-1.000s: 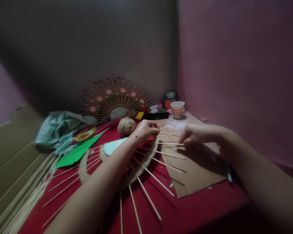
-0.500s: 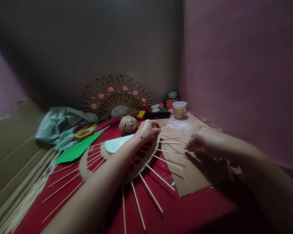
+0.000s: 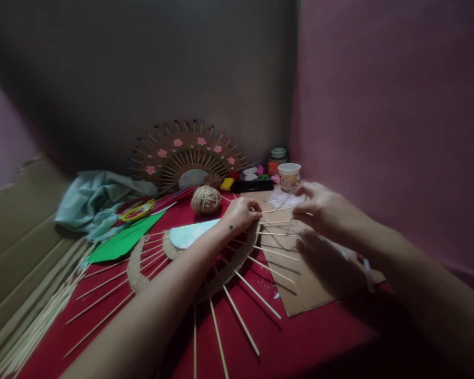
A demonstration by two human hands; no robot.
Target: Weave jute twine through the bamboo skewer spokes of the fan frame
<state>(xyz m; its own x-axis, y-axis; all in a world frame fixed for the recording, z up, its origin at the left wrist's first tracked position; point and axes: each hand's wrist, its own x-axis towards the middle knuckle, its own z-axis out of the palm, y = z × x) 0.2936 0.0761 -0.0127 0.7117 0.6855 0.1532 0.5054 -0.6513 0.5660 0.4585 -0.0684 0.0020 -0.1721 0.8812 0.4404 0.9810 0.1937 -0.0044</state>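
Note:
A half-round frame of thin wooden sticks [image 3: 240, 327] lies on the red table, with a woven twine band [image 3: 237, 263] running across the sticks. My left hand [image 3: 242, 213] is closed in a pinch on the far right end of that band, near the outermost sticks. Off to its right, my right hand [image 3: 319, 208] pinches a thin strand of twine over the stick ends; its fingertips are small and partly blurred. Behind my left hand rests a ball of twine [image 3: 206, 200]. A pale blue half-circle [image 3: 191, 234] covers the frame's centre. My left forearm hides part of the frame.
A finished-looking fan with pink flowers [image 3: 189, 145] leans against the wall. A paper cup [image 3: 289, 176], a black tray [image 3: 253, 186] and cardboard [image 3: 312, 289] lie to the right. Leftward are a green sheet [image 3: 122, 239], yellow-handled scissors [image 3: 138, 210], a cloth [image 3: 102, 197] and loose sticks [image 3: 43, 321].
My right hand has risen and moved slightly away from me, drawing the twine above the stick ends. My left hand keeps its pinch on the band, almost still.

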